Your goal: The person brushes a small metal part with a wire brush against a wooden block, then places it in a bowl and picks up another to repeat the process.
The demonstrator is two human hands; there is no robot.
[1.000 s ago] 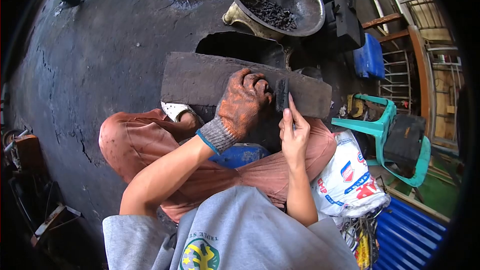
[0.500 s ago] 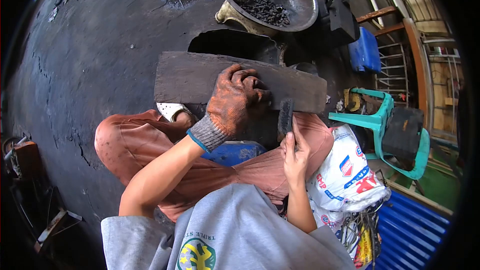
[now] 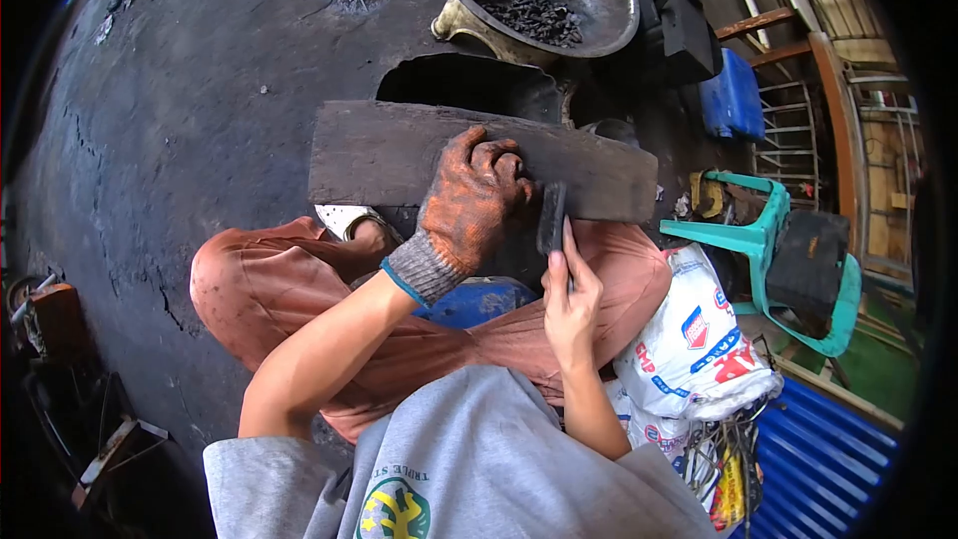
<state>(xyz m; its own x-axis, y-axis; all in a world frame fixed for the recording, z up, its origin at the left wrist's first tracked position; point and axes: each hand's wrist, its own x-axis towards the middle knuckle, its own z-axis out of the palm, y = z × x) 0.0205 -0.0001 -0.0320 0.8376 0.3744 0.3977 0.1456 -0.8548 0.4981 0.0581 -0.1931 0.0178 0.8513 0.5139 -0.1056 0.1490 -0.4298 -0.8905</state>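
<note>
In the middle of the frame, the left hand [image 3: 471, 198] curls on the board [image 3: 384, 155], its grip hidden. The right hand [image 3: 573, 299] grips a black brush [image 3: 552, 219].

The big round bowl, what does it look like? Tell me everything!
The big round bowl looks like dark metal, with a curved rim and paler grey patches inside. It sits open side up on a pale stand, beyond the plank. Small black chunks lie inside it. The picture's top edge cuts off part.
</note>
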